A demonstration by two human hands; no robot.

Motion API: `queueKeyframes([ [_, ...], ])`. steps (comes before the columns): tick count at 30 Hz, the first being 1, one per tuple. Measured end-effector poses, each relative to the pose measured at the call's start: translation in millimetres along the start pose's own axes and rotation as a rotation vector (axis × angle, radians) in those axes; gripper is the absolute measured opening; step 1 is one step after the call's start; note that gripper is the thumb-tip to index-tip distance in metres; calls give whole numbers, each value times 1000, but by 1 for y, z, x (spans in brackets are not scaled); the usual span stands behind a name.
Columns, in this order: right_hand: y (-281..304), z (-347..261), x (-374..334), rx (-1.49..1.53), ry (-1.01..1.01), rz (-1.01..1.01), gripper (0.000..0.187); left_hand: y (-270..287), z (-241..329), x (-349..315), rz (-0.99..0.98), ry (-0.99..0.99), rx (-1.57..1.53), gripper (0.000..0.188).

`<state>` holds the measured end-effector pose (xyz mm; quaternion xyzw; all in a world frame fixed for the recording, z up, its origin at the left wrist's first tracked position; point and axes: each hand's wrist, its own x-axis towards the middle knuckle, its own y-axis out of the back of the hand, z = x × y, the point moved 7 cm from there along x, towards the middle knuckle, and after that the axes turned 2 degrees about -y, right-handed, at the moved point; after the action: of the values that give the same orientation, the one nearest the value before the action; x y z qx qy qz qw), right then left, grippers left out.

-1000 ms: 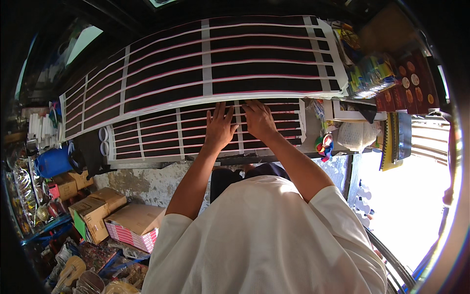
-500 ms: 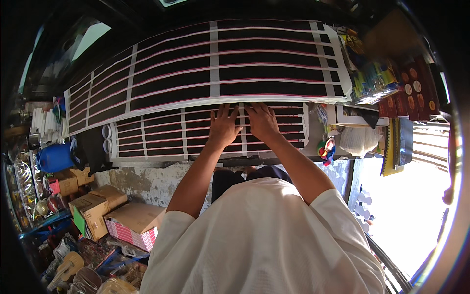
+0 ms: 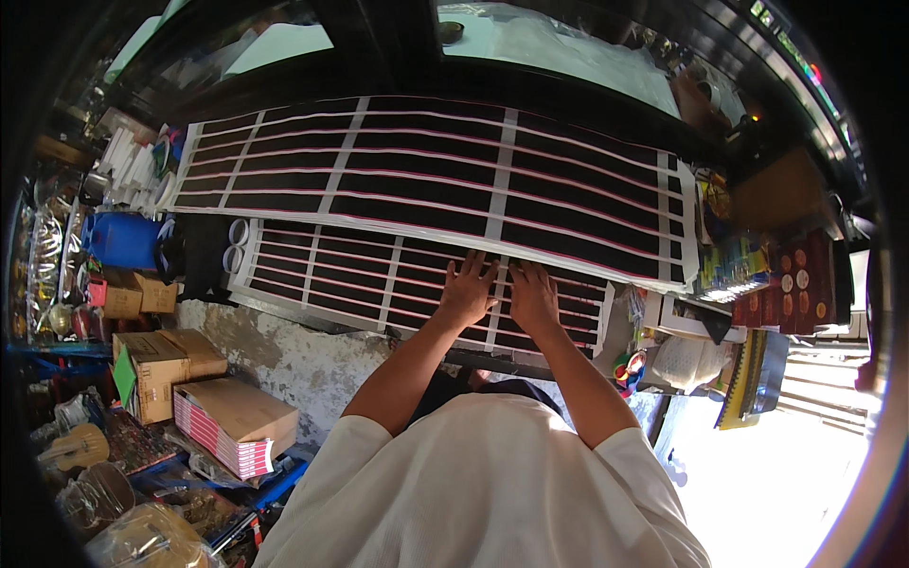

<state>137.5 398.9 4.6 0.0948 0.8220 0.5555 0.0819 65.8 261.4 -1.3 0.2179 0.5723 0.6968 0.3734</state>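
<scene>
My left hand lies flat, fingers spread, on a long sheet printed with black bands and thin white and pink lines, crossed by pale grey strips. Close beside it, my right hand presses flat on the same sheet, to the right of a grey strip. The thumbs point toward each other. Beyond the fingertips, a larger stack of similar banded sheets overlaps the far edge of the near sheet. Nothing is held in either hand.
Two white tape rolls stand at the sheet's left end. Farther left are a blue container and cardboard boxes. On the right are a coloured ribbon bundle, a white bag, and dark red boxes.
The view has tilted up and turned, so the table sits lower and more of the glass beyond shows. Both hands stay flat on the near sheet, with little visible shift.
</scene>
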Motion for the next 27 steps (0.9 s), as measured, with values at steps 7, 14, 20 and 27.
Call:
queueKeyframes([
  [7, -2, 0, -1, -53, -2, -9, 50, -1, 0, -1, 16, -5, 14, 92],
  [14, -4, 1, -2, -10, 15, 14, 50, -2, 2, -1, 30, -12, 41, 90],
  [20, 2, 12, 2, 59, 12, 48, 48, 0, 2, -2, 40, 6, -11, 86],
  [27, 7, 11, -2, 54, 36, 132, 45, 1, 3, 3, 6, 3, -37, 87],
])
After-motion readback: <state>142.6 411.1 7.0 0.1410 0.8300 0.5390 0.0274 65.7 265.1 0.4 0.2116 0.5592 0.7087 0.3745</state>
